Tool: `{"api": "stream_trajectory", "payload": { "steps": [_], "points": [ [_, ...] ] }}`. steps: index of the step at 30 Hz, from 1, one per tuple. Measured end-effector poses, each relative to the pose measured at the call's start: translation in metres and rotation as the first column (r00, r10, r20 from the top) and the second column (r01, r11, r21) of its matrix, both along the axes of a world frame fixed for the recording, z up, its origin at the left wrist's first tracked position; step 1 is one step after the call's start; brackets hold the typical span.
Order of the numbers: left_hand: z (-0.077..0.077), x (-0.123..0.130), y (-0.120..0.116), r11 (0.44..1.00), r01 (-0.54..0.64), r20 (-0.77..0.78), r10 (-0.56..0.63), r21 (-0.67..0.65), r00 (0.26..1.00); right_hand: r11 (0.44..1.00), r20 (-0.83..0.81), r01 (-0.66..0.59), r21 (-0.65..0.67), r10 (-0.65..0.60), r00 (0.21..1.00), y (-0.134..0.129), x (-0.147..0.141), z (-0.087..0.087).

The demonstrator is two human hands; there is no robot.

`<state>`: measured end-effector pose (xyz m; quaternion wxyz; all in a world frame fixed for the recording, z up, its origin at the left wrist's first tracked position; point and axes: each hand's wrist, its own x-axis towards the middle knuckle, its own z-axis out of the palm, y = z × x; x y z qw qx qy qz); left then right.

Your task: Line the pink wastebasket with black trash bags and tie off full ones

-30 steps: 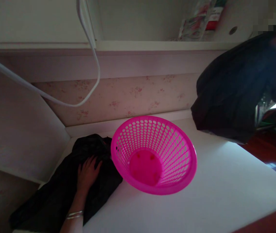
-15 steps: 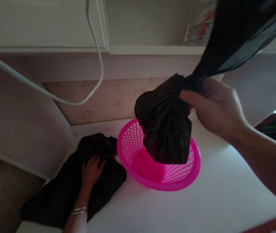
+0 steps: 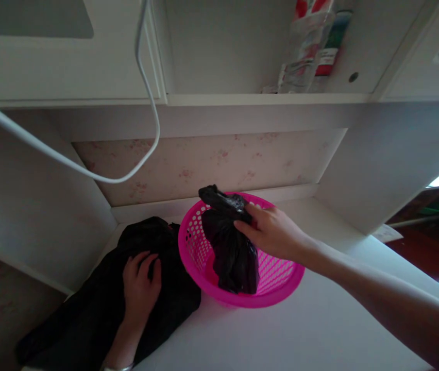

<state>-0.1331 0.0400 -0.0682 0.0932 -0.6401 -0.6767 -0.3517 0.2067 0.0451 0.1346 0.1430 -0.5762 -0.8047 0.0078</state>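
A black plastic bag point(image 3: 233, 252), gathered at its neck, is inside the pink perforated basket point(image 3: 242, 299). My right hand point(image 3: 271, 229) pinches the neck of this bag above the basket's right part. Left of the basket, a larger black bag point(image 3: 99, 293) lies spread on the white surface. My left hand point(image 3: 142, 283) rests on top of it, fingers apart and slightly bent. A bracelet shows at my left wrist.
A white cable point(image 3: 111, 179) hangs in a loop at the upper left. Above is a white shelf point(image 3: 235, 99) holding clear packaging and a bottle point(image 3: 331, 46). White side panels point(image 3: 389, 159) flank the white surface point(image 3: 300, 330).
My right hand has lowered the gathered bag into the basket, and the bag's long upper part no longer stretches up. My left hand has stayed on the larger bag. The view has shifted slightly.
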Motion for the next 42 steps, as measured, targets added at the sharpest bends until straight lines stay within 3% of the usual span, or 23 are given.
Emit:
{"api": "stream_trajectory", "payload": {
  "steps": [2, 4, 5, 8, 11, 13, 15, 17, 20, 23, 31, 42],
  "points": [
    [0.035, 0.019, -0.017, 0.982, 0.098, 0.071, -0.111, 0.164, 0.991, 0.999, 0.096, -0.032, -0.027, 0.034, 0.995, 0.002, 0.001, -0.007],
    [0.079, 0.038, -0.034, 0.905, 0.264, 0.07, -0.303, 0.333, 0.95, 0.993, 0.125, -0.063, -0.101, 0.075, 0.989, 0.006, 0.001, -0.012],
    [0.102, 0.048, -0.042, 0.857, 0.384, 0.048, -0.424, 0.343, 0.904, 0.986, 0.106, -0.074, -0.152, 0.091, 0.99, 0.008, 0.001, -0.014],
    [0.158, 0.078, -0.052, 0.687, 0.711, 0.026, -0.722, 0.148, 0.692, 0.95, -0.008, -0.113, -0.291, 0.115, 0.993, 0.019, 0.002, -0.015],
    [0.183, 0.103, -0.04, 0.585, 0.81, 0.012, -0.81, -0.049, 0.586, 0.883, -0.126, -0.217, -0.415, 0.181, 0.975, 0.031, 0.006, -0.013],
    [0.186, 0.116, -0.023, 0.58, 0.802, -0.009, -0.811, -0.146, 0.585, 0.818, -0.257, -0.32, -0.478, 0.218, 0.941, 0.036, 0.011, -0.013],
    [0.183, 0.124, -0.006, 0.614, 0.758, -0.033, -0.782, -0.22, 0.623, 0.782, -0.357, -0.384, -0.49, 0.222, 0.907, 0.038, 0.016, -0.015],
    [0.18, 0.129, 0.009, 0.622, 0.726, -0.046, -0.768, -0.292, 0.639, 0.8, -0.377, -0.381, -0.463, 0.211, 0.902, 0.037, 0.02, -0.018],
    [0.178, 0.133, 0.02, 0.576, 0.715, -0.064, -0.794, -0.397, 0.604, 0.845, -0.353, -0.341, -0.412, 0.197, 0.915, 0.033, 0.023, -0.02],
    [0.178, 0.136, 0.024, 0.611, 0.653, -0.108, -0.762, -0.448, 0.639, 0.872, -0.319, -0.321, -0.37, 0.205, 0.925, 0.028, 0.021, -0.018],
    [0.174, 0.129, 0.029, 0.705, 0.581, -0.172, -0.684, -0.406, 0.709, 0.94, -0.065, -0.231, -0.252, 0.222, 0.973, 0.028, 0.025, -0.006],
    [0.178, 0.13, 0.028, 0.698, 0.59, -0.102, -0.676, -0.406, 0.73, 0.99, 0.202, -0.049, -0.135, 0.076, 0.976, 0.031, 0.047, -0.004]
  ]
}}
